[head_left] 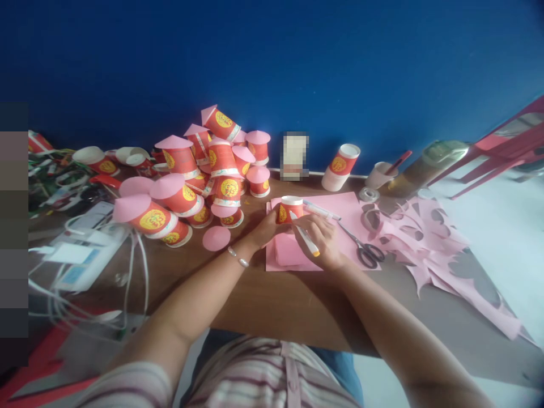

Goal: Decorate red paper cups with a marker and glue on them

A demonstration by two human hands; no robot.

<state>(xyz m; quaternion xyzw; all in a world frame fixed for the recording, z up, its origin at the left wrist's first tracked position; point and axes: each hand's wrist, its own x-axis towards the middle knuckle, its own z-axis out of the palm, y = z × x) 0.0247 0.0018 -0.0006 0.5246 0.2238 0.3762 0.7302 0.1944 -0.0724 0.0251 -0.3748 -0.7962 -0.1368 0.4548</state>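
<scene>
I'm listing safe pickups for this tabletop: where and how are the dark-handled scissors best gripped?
Probably by the finger loops, coming in from the near right. The dark-handled scissors lie flat, loops on the near side and blades slanting away to the left, so that approach should stay clear of the cutting edges.

The single view looks forward and down from the wearer's head, past the striped button-front shirt at the bottom edge. Wide and close, it puts the bare left hand and bare right hand near mid-frame above the brown wood-toned bench, and faces the plain dark-blue wall across the top.
</scene>
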